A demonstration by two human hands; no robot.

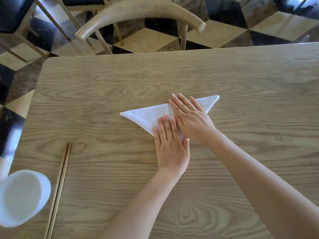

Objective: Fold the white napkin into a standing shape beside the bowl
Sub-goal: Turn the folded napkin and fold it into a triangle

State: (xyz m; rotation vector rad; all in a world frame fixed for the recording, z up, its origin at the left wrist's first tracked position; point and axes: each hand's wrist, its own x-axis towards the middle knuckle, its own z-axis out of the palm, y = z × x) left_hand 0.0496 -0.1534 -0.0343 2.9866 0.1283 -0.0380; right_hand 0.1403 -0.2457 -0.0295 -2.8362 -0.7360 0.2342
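Lying flat on the wooden desk (241, 83), the white napkin (146, 115), folded into a wide triangle with a crease running across its middle. One sharp corner pointing away from the bowl's side toward the far right, the other toward the left, the third tucked under the hands. Pressing down on the napkin, both hands, palms flat and fingers stretched out, gripping nothing. Left hand (170, 147) resting on the napkin's near point, fingers aimed away from the person. Right hand (189, 118) spread over the napkin's right half, angled toward the far left, its fingertips (173, 97) reaching just past the napkin's far edge, its heel overlapping the left hand's fingers. Sitting well apart from the napkin, near the desk's left near corner, the white bowl (22, 197), seen tilted by the wide lens. Lying between bowl and napkin, just beside the bowl, a pair of wooden chopsticks (59, 188), side by side. Standing beyond the napkin past the desk's far edge, a wooden chair (138, 12) on a checkered floor (224, 37).
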